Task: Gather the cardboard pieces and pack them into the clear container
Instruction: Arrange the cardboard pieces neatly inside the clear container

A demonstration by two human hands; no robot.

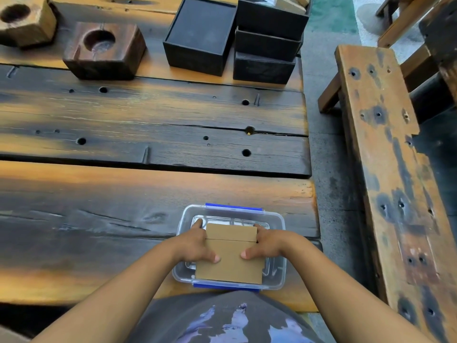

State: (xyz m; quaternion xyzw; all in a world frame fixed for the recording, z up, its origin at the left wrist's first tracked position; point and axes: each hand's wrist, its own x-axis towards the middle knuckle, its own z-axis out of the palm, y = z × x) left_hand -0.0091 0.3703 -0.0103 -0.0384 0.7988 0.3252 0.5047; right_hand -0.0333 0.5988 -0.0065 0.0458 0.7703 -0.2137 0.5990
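A clear plastic container (277,219) with blue clips on its far and near rims sits at the table's near edge, right in front of me. A stack of brown cardboard pieces (231,266) is held over and partly inside it, the top sheet facing up and the stack's far edges showing. My left hand (195,243) grips the stack's left side with the thumb on top. My right hand (267,243) grips its right side the same way. The container's floor under the stack is mostly hidden.
The dark, scorched wooden table (148,144) stretches ahead. Two wooden blocks (103,50) with round hollows stand at the far left. Black boxes (200,35) are stacked at the far right, one holding more cardboard (291,3). A wooden bench (380,149) runs along the right.
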